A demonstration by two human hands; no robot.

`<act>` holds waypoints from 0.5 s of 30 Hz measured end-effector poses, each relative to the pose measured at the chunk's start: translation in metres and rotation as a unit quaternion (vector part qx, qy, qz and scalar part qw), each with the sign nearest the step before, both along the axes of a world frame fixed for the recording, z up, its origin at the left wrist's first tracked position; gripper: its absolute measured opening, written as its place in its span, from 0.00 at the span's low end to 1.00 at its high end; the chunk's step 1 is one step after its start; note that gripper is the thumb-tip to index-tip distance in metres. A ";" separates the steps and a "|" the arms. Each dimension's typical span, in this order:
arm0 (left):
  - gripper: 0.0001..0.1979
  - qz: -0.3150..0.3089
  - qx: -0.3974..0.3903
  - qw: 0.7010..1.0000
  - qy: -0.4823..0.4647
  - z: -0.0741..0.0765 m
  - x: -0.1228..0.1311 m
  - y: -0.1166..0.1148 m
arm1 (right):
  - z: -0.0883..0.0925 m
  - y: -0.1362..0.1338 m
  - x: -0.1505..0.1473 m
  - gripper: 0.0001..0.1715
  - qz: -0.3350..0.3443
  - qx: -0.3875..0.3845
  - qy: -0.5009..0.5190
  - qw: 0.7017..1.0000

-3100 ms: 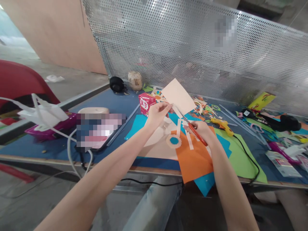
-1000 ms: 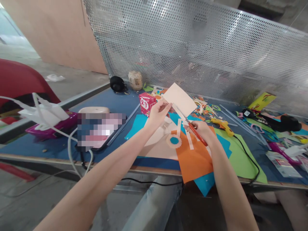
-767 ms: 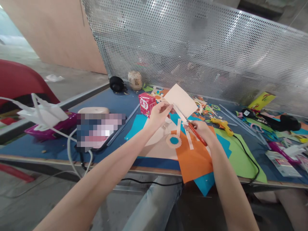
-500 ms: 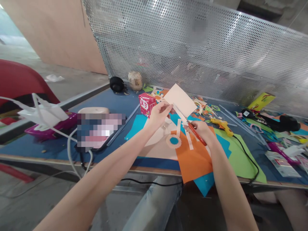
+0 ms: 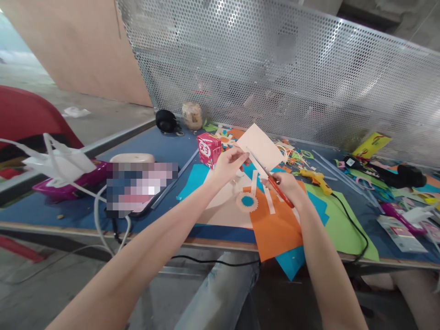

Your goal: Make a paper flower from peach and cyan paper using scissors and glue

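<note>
My left hand (image 5: 231,164) pinches the lower left corner of a cream sheet of paper (image 5: 261,145), held tilted above the table. In my right hand (image 5: 284,184) are scissors (image 5: 279,189) with orange-red handles, their blades lying along the sheet's lower edge and pointing at my left fingertips. A narrow strip of the paper shows beside the blades. Beneath my hands lie a cream ring with a notched edge (image 5: 247,201), cut paper strips (image 5: 270,201), an orange sheet (image 5: 277,233) and a blue sheet (image 5: 292,262).
A pink box (image 5: 209,150) stands left of my hands. To the right are a yellow glue gun (image 5: 316,178) with a black cord and a green sheet (image 5: 347,220). Paper scraps (image 5: 297,158) lie along the perforated metal screen (image 5: 240,68). A pixelated device (image 5: 142,188) lies at left.
The scissor blades have closed further along the paper's edge. The sheet and my left hand have shifted very slightly right, and the view has moved a little.
</note>
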State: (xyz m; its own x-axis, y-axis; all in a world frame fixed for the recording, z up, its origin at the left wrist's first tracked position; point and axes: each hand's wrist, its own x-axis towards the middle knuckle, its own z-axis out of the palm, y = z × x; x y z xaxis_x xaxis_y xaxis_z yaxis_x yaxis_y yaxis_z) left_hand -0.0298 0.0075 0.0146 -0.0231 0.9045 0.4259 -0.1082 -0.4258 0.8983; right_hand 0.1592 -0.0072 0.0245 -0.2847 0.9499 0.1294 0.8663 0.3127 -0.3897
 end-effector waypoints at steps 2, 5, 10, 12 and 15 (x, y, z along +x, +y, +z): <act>0.14 0.005 -0.002 1.000 -0.005 0.001 0.000 -0.001 | 0.000 0.000 -0.001 0.30 -0.006 -0.007 0.002 1.000; 0.14 0.017 -0.013 0.999 -0.028 0.002 -0.001 -0.002 | 0.000 -0.001 -0.001 0.29 -0.011 -0.023 0.011 1.000; 0.13 0.030 0.002 0.999 -0.019 0.001 -0.004 0.001 | 0.000 -0.004 -0.001 0.27 -0.009 -0.035 0.027 0.999; 0.12 0.024 0.010 1.000 -0.006 0.000 -0.004 0.001 | 0.001 -0.005 -0.002 0.26 0.006 -0.044 0.042 0.998; 0.12 0.017 0.018 1.000 0.005 0.000 -0.002 0.000 | 0.002 -0.007 -0.002 0.25 0.025 -0.034 0.056 0.998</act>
State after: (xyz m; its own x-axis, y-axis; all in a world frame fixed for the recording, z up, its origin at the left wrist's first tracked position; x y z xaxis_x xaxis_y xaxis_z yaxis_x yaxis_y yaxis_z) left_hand -0.0318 0.0072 0.0150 -0.0496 0.8874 0.4583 -0.0837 -0.4609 0.8835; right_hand 0.1568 -0.0138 0.0266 -0.3196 0.9423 0.0996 0.7996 0.3246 -0.5053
